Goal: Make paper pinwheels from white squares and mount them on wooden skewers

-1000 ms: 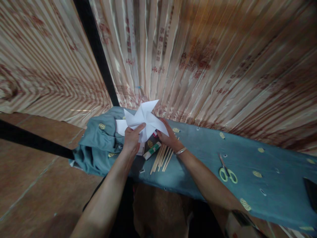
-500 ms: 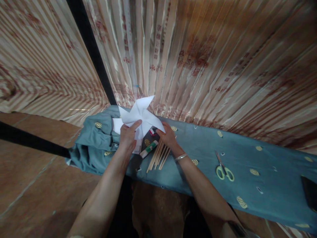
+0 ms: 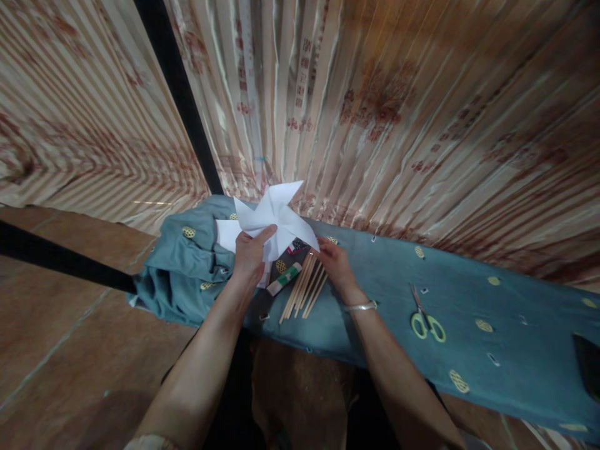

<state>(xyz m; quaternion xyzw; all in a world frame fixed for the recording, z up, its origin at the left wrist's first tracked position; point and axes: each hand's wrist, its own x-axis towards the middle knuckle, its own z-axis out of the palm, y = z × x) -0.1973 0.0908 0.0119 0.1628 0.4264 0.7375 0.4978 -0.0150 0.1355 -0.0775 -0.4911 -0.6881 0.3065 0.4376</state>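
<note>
A white paper pinwheel [image 3: 282, 215] is held up over the near side of the cloth. My left hand [image 3: 250, 253] grips its lower left part, with the thumb pressed close to the centre. At the tip of the right-hand blade, the fingers of my right hand [image 3: 334, 259] are pinched together; a tiny bright spot shows at their ends, too small to name. Below lie several thin wooden sticks [image 3: 304, 289] and a green and white glue stick [image 3: 284, 279]. White paper [image 3: 225, 235] sits partly hidden behind the pinwheel and my left hand.
Scissors [image 3: 426, 322] with light green handles lie to the right on the blue-green cloth [image 3: 394, 275]. A dark object [image 3: 587, 365] is at the far right edge. Behind hangs a pleated curtain [image 3: 281, 94], with a black pole [image 3: 180, 94] on the left. A small dark and pink packet [image 3: 297, 246] lies under the pinwheel.
My right hand has drawn back a little to the right from beneath the blade, its fingers now pinched at the tip. My left hand still holds the pinwheel. The view has shifted slightly.
</note>
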